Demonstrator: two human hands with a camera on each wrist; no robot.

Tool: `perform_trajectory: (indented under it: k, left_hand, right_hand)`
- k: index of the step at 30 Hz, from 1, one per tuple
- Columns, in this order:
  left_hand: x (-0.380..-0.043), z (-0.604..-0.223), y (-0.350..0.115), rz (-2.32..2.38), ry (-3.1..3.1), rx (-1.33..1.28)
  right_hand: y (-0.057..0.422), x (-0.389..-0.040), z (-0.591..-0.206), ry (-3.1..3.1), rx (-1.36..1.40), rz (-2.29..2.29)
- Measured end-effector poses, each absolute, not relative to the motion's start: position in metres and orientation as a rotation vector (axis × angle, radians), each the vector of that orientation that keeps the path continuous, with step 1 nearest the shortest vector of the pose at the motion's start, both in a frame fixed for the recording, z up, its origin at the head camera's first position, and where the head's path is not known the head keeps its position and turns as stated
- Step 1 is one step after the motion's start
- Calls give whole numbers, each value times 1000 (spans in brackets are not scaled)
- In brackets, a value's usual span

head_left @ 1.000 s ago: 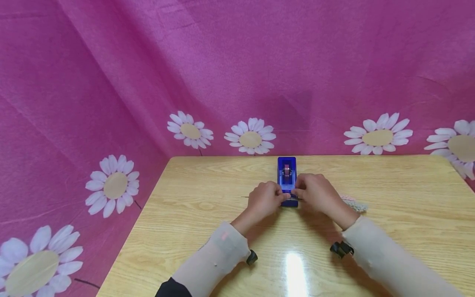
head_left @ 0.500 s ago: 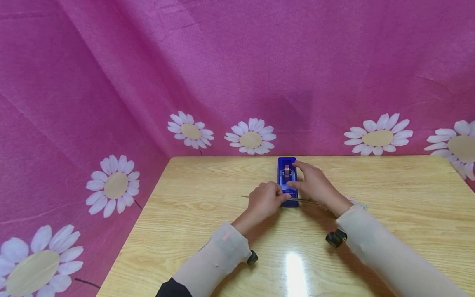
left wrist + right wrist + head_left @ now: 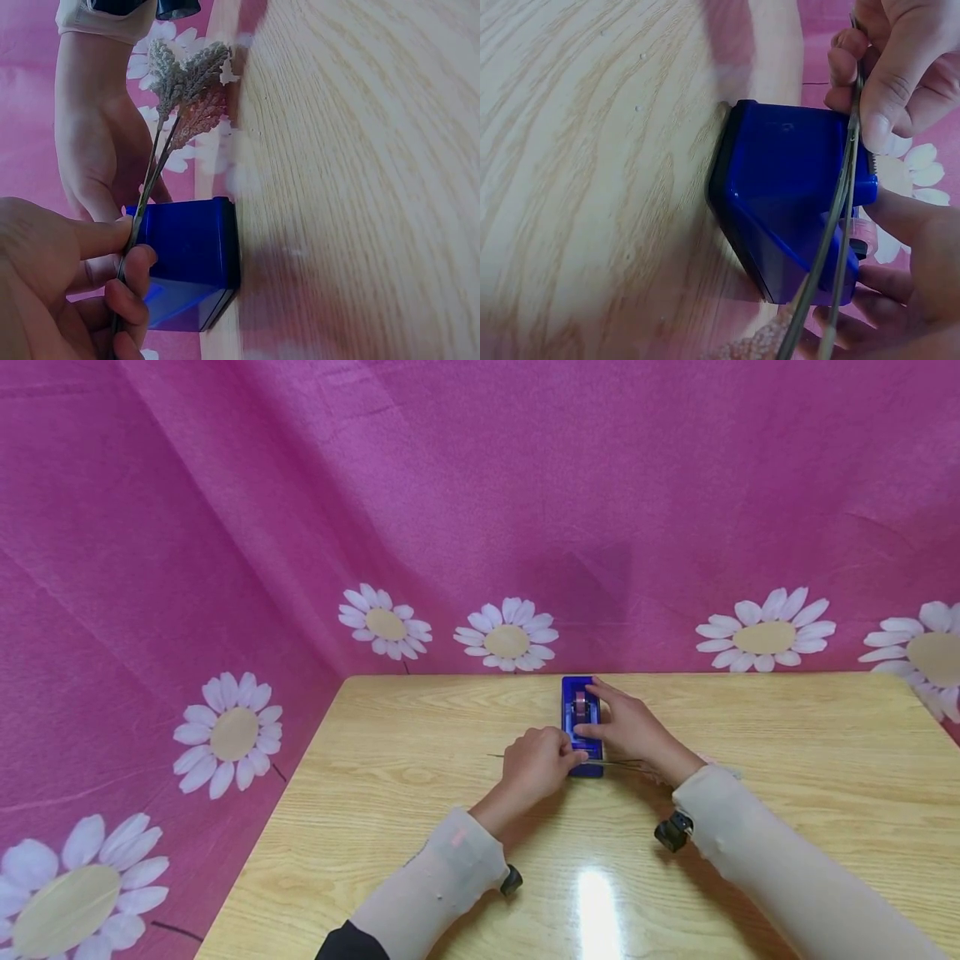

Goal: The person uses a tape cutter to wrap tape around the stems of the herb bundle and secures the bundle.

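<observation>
A blue tape dispenser (image 3: 567,695) with a pinkish tape roll (image 3: 581,703) stands near the table's back edge. My left hand (image 3: 532,762) pinches the thin stems of flower sprigs (image 3: 187,79) right at the dispenser's cutting end. Their fluffy heads, greyish-white and dusty pink, point right, partly hidden behind my right wrist in the head view. With thumb and fingers spread across its right side and top, my right hand (image 3: 637,732) grips the dispenser. The right wrist view shows the stems (image 3: 821,262) passing in front of the blue body, close to the toothed edge.
The wooden table (image 3: 420,860) reaches back to a magenta cloth (image 3: 480,485) printed with white daisies, which hangs behind and along the left. A black wrist camera (image 3: 672,832) sits below the right sleeve, another under the left.
My right hand has let go near the cutting end and moved back along the dispenser, taking hold over the tape roll area. The left hand stays in place with the stems.
</observation>
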State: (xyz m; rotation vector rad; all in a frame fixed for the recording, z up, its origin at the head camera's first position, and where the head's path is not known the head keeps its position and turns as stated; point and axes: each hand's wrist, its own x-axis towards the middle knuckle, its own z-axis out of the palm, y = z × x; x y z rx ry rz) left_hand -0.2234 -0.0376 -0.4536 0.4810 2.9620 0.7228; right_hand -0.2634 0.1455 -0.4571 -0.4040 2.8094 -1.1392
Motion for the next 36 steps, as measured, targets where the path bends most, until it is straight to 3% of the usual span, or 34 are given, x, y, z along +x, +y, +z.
perform_trajectory:
  k: [36]
  left_hand:
    - [-220, -453, -32, 379, 3112, 573]
  right_hand:
    - [147, -265, -462, 2754, -395, -1183]
